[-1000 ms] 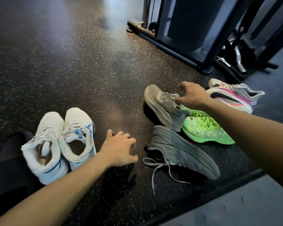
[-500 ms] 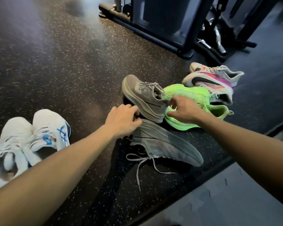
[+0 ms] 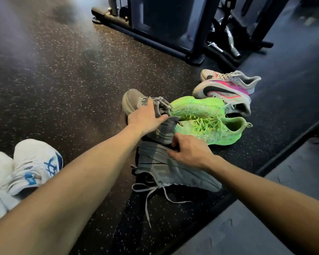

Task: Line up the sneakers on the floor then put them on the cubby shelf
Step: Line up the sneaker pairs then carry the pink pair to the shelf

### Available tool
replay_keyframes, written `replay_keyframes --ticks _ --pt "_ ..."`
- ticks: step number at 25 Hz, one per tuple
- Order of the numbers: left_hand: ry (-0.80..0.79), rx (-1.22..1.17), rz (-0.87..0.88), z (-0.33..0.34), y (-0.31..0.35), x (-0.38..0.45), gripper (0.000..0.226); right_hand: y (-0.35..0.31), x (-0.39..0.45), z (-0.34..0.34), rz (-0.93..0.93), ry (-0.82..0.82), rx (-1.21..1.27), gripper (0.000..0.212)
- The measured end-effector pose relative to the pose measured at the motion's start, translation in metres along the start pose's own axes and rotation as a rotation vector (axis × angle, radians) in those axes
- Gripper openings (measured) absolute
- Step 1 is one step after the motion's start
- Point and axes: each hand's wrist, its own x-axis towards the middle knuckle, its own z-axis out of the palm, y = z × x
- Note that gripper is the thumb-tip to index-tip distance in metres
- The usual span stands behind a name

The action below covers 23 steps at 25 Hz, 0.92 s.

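Two grey sneakers sit mid-floor. One stands upright [image 3: 132, 101], and my left hand [image 3: 145, 120] grips it over the laces and collar. The other lies on its side [image 3: 175, 173] with loose laces, closer to me; my right hand [image 3: 190, 153] holds it at its upper edge. Two neon green sneakers [image 3: 210, 129] lie right behind the grey ones, touching them. A white pair with pink and black marks [image 3: 226, 91] is further right. A white pair with blue marks [image 3: 35, 162] stands side by side at the far left.
The floor is dark speckled rubber [image 3: 63, 80]. A black gym machine frame [image 3: 173, 45] and chrome bar handles [image 3: 230, 41] stand behind the sneakers. A lighter grey mat [image 3: 265, 227] with a dark border runs along the lower right.
My left hand moved from the floor up onto the upright grey sneaker. My right hand left that sneaker and came down onto the grey one on its side.
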Motion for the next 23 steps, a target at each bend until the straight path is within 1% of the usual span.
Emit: replay_keyframes --ticks 2,4,7,10,13,17,21,23 --pt "-0.015 -0.004 -0.017 0.004 0.001 0.006 0.082 0.003 -0.001 0.003 0.015 -0.027 0.008 0.032" --pt "-0.027 -0.008 -0.023 0.005 0.0 0.008 0.081 0.006 -0.003 0.008 0.026 -0.051 0.012 0.032" --pt "-0.03 0.018 0.0 0.004 -0.002 0.009 0.083 0.008 -0.006 0.015 0.037 -0.084 0.021 0.032" --pt "-0.022 0.018 0.029 0.002 0.0 0.01 0.073 0.005 -0.007 0.017 0.046 -0.088 0.001 0.034" --pt "0.017 0.0 0.007 0.003 0.002 0.011 0.064 0.002 -0.009 0.019 0.058 -0.077 -0.027 0.036" --pt "0.052 0.003 -0.035 0.003 0.008 0.012 0.057 -0.007 -0.014 0.025 0.06 -0.061 -0.054 0.056" --pt "0.046 -0.052 -0.126 -0.002 0.013 0.015 0.056 -0.021 -0.016 0.044 0.066 0.036 -0.112 0.078" --pt "0.037 -0.074 -0.171 -0.006 0.007 0.015 0.058 -0.028 -0.013 0.053 0.092 0.055 -0.15 0.089"
